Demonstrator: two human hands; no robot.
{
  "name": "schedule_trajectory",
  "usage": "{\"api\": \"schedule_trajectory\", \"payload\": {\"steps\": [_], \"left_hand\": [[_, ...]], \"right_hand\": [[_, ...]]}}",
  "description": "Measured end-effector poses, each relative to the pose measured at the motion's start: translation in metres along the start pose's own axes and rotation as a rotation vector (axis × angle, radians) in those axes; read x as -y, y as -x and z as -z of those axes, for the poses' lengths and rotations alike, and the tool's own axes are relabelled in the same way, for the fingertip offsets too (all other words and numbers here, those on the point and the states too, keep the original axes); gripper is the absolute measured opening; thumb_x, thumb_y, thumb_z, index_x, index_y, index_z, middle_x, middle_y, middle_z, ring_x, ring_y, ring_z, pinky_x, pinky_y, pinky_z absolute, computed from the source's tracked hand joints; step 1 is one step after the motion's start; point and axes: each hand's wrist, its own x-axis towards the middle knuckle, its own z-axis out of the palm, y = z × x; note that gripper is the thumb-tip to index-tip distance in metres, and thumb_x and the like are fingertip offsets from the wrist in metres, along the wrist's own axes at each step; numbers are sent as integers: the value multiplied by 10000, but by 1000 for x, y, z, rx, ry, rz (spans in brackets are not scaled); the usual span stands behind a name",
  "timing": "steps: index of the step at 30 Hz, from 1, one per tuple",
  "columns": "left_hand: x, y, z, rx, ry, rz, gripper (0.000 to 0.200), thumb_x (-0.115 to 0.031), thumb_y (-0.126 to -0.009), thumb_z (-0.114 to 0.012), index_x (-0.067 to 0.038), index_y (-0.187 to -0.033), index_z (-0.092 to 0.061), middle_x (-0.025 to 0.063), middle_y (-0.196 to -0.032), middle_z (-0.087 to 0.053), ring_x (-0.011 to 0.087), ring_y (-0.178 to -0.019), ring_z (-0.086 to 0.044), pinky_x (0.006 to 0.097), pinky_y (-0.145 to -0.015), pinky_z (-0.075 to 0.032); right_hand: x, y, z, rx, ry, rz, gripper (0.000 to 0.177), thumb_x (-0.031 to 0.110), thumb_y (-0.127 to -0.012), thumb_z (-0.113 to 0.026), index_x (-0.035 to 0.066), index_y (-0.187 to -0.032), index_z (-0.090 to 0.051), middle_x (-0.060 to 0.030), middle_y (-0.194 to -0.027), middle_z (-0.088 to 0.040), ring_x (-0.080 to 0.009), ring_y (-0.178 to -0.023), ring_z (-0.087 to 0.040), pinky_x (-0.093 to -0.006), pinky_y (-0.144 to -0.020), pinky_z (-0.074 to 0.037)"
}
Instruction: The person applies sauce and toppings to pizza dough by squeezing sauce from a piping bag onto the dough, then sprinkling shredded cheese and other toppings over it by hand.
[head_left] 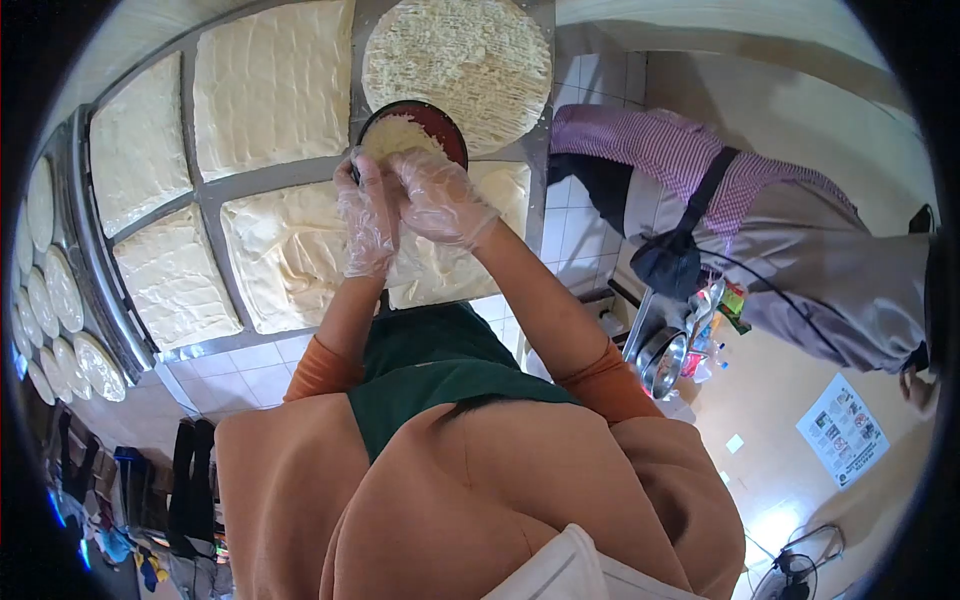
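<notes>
A dark bowl (447,124) with a reddish inside holds pale grated cheese (400,136). At its near left rim is my left hand (368,215), in a clear plastic glove, its fingers closed against the bowl's edge. My right hand (440,200), gloved the same way, reaches over the near rim with its fingers bunched beside the left hand; what they pinch is hidden. Behind the bowl lies a round cake (465,60) covered in pale shreds. Beneath my hands are a rectangular cream-topped cake (285,265) and another cream-topped cake (505,190), partly covered.
More cream-topped slabs (275,85) lie on the grey table (205,190). At the left, several round pale items (62,290) stand beyond a metal rail (105,255). A person in a striped purple top (670,150) is at the right, near metal bowls (660,360).
</notes>
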Motion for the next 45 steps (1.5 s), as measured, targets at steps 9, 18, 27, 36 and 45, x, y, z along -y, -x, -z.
{"api": "schedule_trajectory", "payload": {"steps": [9,18,27,36,45], "left_hand": [[37,-1,-9,66,-63,-62,621,-512,-979,-383,63,-1209,-429,177,-1039,-551,236,-963,-520,360,-878,-416],[29,-13,8,-75,68,55,656,-533,-967,-402,55,-1257,-382,160,-1129,-523,227,-1036,-504,343,-913,-409],[8,-11,19,-45,187,42,725,-587,-963,-327,27,-1347,-357,151,-1275,-479,221,-1165,-472,343,-1002,-373],[7,-10,28,-16,298,-18,754,-578,-957,-372,52,-1362,-296,175,-1300,-465,247,-1191,-475,358,-1024,-371],[1,-6,31,10,254,2,758,-611,-957,-305,7,-1397,-320,148,-1361,-440,231,-1248,-439,352,-1053,-335]], "right_hand": [[-16,15,24,-174,-1206,-606,213,151,-846,-680,47,-1021,-617,-19,-858,-623,-125,-727,-604,-250,-639,-486],[-101,18,4,-643,-1149,-870,214,34,-815,-628,-28,-1020,-630,-32,-781,-613,-100,-654,-555,-236,-587,-464],[-149,23,-4,-600,-450,-858,171,162,-719,-673,33,-820,-721,-105,-703,-677,-197,-650,-648,-317,-635,-512],[-161,8,33,-470,-310,-884,241,134,-763,-674,-27,-942,-692,-92,-795,-682,-138,-677,-638,-257,-602,-507],[-149,-11,70,-438,3,-869,318,313,-820,-542,38,-852,-700,-200,-886,-681,-324,-849,-665,-396,-782,-512]]}}
